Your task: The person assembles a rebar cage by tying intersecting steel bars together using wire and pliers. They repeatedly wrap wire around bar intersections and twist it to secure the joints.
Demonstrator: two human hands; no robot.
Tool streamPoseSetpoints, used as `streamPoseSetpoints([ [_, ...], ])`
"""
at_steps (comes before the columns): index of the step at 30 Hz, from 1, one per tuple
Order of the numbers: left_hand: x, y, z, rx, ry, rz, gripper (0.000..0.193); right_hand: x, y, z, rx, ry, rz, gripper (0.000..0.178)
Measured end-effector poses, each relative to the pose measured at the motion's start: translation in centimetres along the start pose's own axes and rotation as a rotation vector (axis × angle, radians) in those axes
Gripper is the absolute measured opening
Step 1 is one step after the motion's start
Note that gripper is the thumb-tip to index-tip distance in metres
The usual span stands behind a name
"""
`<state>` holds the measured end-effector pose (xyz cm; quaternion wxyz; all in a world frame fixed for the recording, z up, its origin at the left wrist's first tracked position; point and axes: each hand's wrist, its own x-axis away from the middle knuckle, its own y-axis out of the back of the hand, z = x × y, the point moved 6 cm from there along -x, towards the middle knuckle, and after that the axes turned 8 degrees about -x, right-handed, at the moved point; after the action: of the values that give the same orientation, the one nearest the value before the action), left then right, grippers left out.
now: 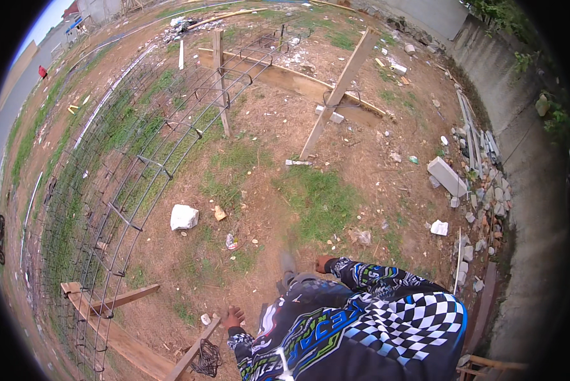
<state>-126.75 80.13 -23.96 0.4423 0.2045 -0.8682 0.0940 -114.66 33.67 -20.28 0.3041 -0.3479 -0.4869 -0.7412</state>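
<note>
My left hand (233, 317) hangs low, its fingers apart and nothing in them. Just left of it a wooden stake (193, 353) rises at a slant, with a tangle of dark tie wire (206, 359) against it. My right hand (324, 264) shows small and dark at the end of the sleeve, its fingers too indistinct to make out; no object can be seen in it. To the left, a long cage of steel rebar (128, 216) stretches from the near left to the far middle. Wooden planks (123, 340) stand by its near end.
Ahead, a tilted wooden post (341, 89) and an upright post (221, 89) flank a low board (278, 79). A white block (184, 217) lies on the dirt. Concrete blocks (447, 176) and rubble (488, 202) line the concrete wall (520, 146) on the right.
</note>
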Motion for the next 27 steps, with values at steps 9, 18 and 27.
streamPoseSetpoints([
  [9,5.9,4.4,6.5,-0.136,0.113,-0.144,0.038,-5.8,1.9,1.8,0.152,0.099,0.052,0.032],
  [18,13.5,12.3,26.0,0.135,0.269,-0.25,0.04,-6.1,-3.9,24.0,0.133,0.434,-0.005,0.03],
  [27,14.9,11.1,23.5,0.149,0.244,-0.236,0.038,4.2,-17.9,33.6,0.206,0.843,0.431,0.029],
])
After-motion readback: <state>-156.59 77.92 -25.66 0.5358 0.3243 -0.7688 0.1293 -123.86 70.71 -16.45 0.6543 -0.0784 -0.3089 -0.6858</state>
